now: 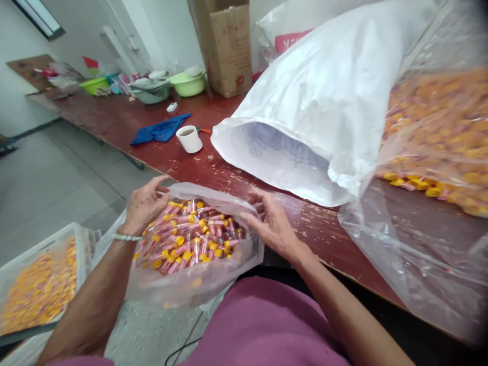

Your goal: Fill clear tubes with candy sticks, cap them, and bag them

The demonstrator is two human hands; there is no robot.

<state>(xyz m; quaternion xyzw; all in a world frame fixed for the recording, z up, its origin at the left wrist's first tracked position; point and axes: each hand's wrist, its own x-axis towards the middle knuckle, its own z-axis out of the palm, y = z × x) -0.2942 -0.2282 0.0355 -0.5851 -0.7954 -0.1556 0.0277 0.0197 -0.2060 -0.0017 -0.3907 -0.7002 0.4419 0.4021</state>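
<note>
A clear plastic bag (183, 290) full of small pink-labelled tubes (196, 244) with yellow caps hangs wide at the table's front edge. At its left rim, my left hand (147, 206) has its fingers curled on the plastic; a beaded bracelet circles that wrist. My right hand (274, 223) pinches the rim on the opposite side between thumb and fingers. Just beyond, a white sack (316, 101) lies on the table with its mouth towards me. Small items inside the sack are too faint to name.
On the red table (224, 175) are a white cup (189, 140) of dark liquid, a blue cloth (162, 129), basins (188, 84) and a cardboard box (231, 51). A large clear bag (438, 137) of yellow-capped tubes lies right. A white crate (78, 254) stands lower left.
</note>
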